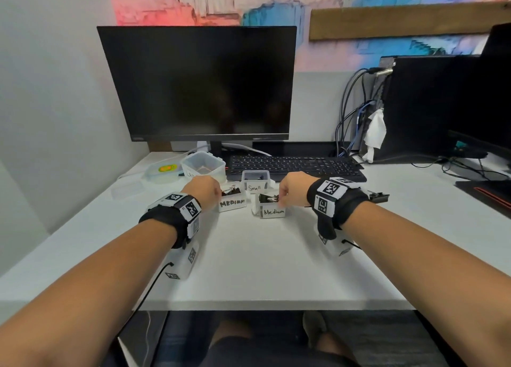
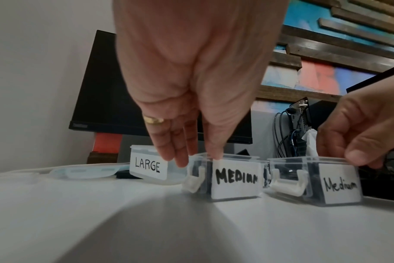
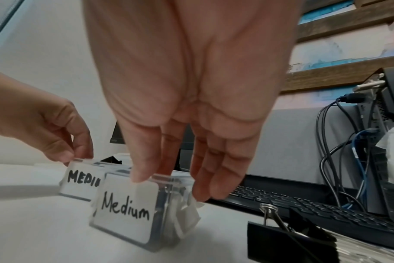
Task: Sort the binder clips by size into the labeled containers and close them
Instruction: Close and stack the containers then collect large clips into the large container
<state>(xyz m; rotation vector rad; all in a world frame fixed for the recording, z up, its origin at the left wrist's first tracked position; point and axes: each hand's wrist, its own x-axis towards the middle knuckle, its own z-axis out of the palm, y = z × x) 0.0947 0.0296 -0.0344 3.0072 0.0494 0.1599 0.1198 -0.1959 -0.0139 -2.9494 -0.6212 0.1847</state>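
Two clear boxes of black binder clips stand open side by side. My left hand [image 1: 218,193] pinches the left box labelled MEDIUM [image 2: 235,178], thumb on its front rim and fingers down its left side. My right hand [image 3: 169,185] holds the right box labelled Medium [image 3: 126,208] in the same way, thumb on the front rim and fingers by the white latch on its right side. Behind them stands the box labelled Small [image 1: 255,181], and further left the open box labelled LARGE [image 2: 147,166]. One large black clip [image 3: 281,240] lies by my right wrist.
A clear lid with a yellow sticker [image 1: 163,170] lies left of the LARGE box. A black keyboard [image 1: 296,166] and a dark monitor [image 1: 196,81] stand behind the boxes. Cables and a black computer [image 1: 431,103] fill the right. The white desk [image 1: 262,261] stretches towards me.
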